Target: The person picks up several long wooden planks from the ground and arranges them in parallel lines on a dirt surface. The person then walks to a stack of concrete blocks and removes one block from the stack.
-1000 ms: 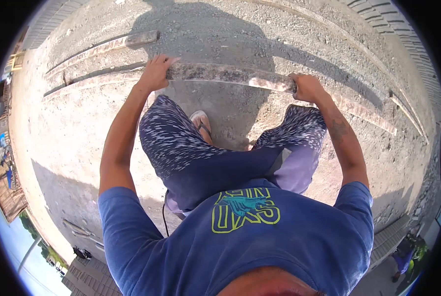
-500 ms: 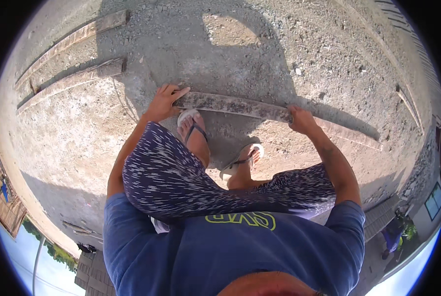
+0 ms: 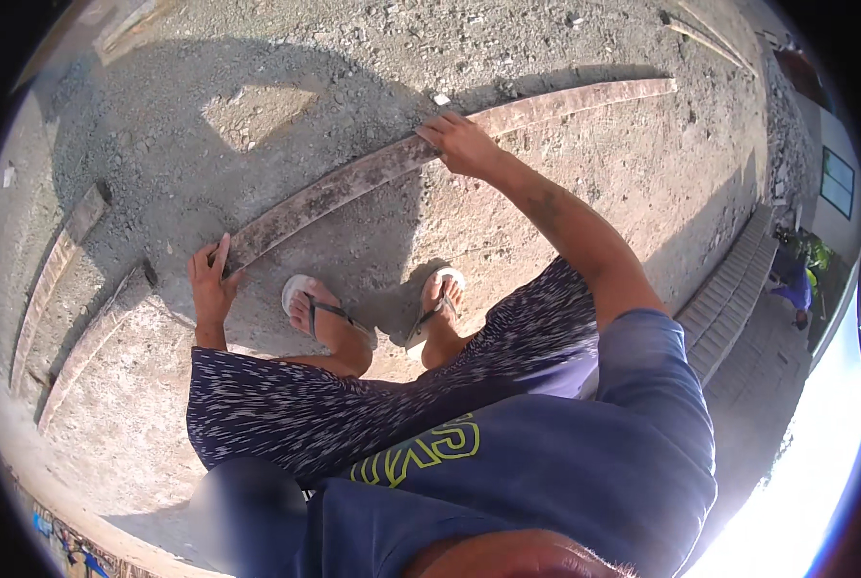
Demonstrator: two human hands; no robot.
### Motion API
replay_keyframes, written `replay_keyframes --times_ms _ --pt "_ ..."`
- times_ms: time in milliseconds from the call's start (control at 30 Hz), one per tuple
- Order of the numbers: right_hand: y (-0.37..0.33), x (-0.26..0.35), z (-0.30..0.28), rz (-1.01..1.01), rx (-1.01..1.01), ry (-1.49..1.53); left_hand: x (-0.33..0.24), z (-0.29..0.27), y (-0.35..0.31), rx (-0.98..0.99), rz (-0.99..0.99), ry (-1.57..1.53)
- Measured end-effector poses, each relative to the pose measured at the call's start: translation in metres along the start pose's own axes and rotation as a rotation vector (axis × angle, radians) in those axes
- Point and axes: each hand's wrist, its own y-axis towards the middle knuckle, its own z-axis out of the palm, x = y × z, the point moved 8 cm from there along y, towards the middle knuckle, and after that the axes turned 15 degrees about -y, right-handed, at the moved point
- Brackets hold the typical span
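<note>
A long, weathered wooden plank (image 3: 339,196) with dark stains slants across the ground in front of my feet, from near left to far right. Its left end is in my left hand (image 3: 214,291), with the thumb laid along the edge. My right hand (image 3: 463,146) grips the plank near its middle, fingers over the far edge. Beyond that hand the plank runs on into sunlight. Whether its underside touches the ground cannot be made out. Both of my feet, in flip-flops (image 3: 322,310), are on the near side of it.
Two more planks, one farther out (image 3: 56,265) and one closer (image 3: 98,332), lie on the gravelly ground (image 3: 546,193) at the left. Thin strips (image 3: 708,40) lie at the far right. Stacked blocks (image 3: 734,299) and another person (image 3: 794,291) are at the right.
The view has swung, so the plank now slants up to the right rather than lying nearly level. It is farther from my feet, and both hands have stayed on it.
</note>
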Motion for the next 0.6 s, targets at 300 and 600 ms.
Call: replay_keyframes --times_ms 300,600 --pt "0.002 -0.014 -0.027 0.093 -0.227 0.165 0.003 -0.032 0.022 -0.101 -0.097 0.049" --pt "-0.04 -0.047 0.027 0.155 -0.055 -0.073 0.008 0.003 -0.037 -0.015 -0.124 0.078"
